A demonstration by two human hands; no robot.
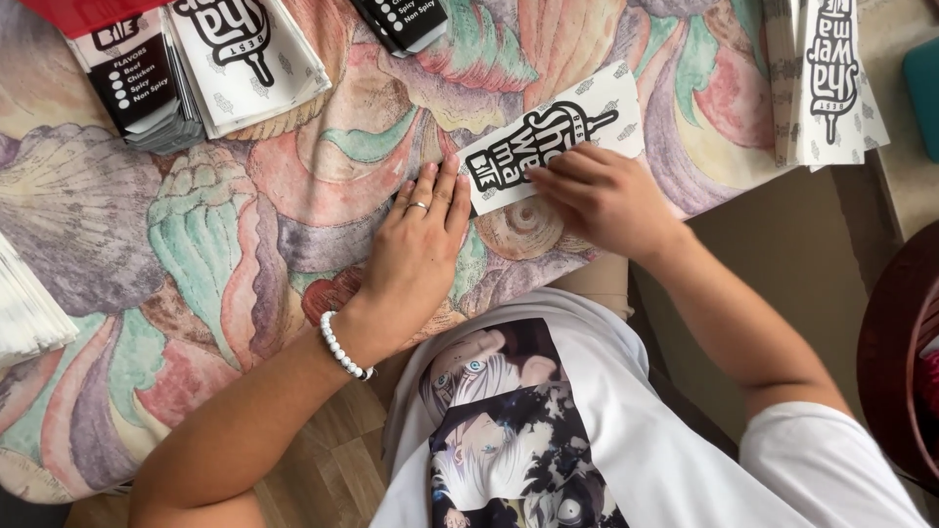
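Your left hand (419,244) lies flat, open, pinning the white sleeve's (553,137) end near the cloth's (196,244) front edge — steadying it. Your right hand (602,200) curls over the lower edge, fingers pressing, apparently creasing it — stacks (245,54) wait along the far edge.

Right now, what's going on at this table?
A person is working on a flat white paper wrapper with black print, lying at an angle on a cloth with a shell pattern. The left hand, with a ring and a bead bracelet, lies flat, its fingers on the wrapper's near end. The right hand presses on the wrapper's lower edge. More wrappers sit in stacks at the top left and top right.
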